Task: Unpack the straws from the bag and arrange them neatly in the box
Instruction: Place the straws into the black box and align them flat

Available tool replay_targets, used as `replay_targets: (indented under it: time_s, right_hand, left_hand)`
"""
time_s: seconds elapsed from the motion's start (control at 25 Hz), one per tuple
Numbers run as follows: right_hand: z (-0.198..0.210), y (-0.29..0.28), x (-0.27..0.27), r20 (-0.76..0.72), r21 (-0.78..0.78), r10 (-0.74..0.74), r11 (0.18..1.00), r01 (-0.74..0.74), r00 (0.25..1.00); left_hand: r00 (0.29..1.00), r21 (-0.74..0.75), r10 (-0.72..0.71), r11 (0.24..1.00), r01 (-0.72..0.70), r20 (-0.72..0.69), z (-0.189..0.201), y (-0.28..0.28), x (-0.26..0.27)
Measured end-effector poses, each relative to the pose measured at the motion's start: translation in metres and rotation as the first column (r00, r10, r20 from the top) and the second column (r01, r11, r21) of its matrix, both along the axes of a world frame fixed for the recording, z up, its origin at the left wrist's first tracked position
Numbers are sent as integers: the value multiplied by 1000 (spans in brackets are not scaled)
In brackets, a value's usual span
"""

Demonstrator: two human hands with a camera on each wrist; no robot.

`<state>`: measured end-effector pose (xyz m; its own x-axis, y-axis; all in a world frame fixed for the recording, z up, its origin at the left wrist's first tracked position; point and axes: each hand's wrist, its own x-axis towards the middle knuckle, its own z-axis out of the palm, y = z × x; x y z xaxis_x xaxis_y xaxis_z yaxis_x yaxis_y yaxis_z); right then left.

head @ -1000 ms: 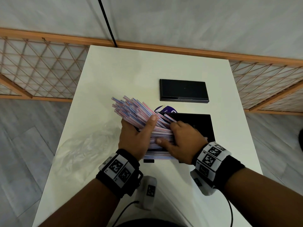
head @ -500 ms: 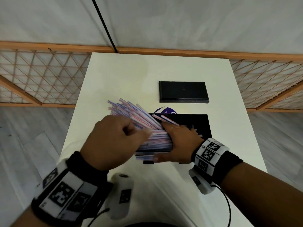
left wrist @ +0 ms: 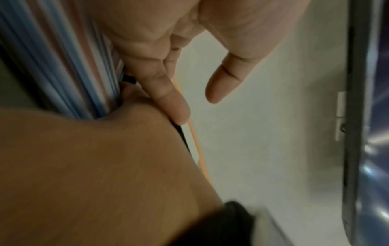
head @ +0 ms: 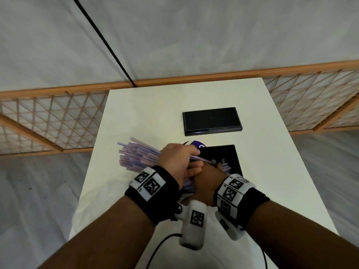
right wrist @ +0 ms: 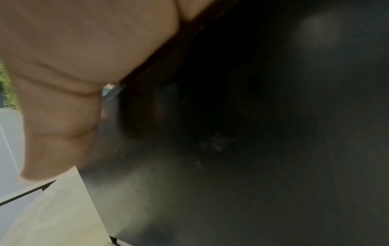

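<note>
left hand [head: 177,163] gripping the striped straw bundle [head: 136,155] mid-length, right hand [head: 208,178] pressing its near end into the black box [head: 231,158]; next, judged: level the fanned far ends.

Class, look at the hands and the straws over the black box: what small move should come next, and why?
Probably swing the straws round to line up with the black box. The bundle slants out past the box's left side, over the table, while the left hand and right hand meet over it.
</note>
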<state>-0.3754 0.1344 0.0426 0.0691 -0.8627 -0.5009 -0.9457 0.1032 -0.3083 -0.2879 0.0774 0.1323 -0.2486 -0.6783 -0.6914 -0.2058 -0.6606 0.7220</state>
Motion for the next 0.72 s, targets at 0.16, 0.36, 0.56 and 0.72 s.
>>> replay_targets:
  time_s: [0.16, 0.36, 0.56, 0.72]
  right_hand:
    - [6, -1, -2, 41, -54, -4, 999, 6, 999]
    - [12, 1, -4, 50, -48, -11, 999, 13, 999]
    - [13, 1, -4, 137, -71, -53, 995, 63, 989]
    - [23, 12, -16, 294, -133, -137, 974, 182, 946]
  left_hand:
    - [986, -216, -8, 975, 44, 165, -14, -14, 2]
    - [820, -388, -241, 789, 477, 519, -17, -23, -2]
    - [758, -439, -200, 712, 548, 621, -12, -25, -11]
    - [703, -519, -163, 564, 642, 693, 15, -25, 12]
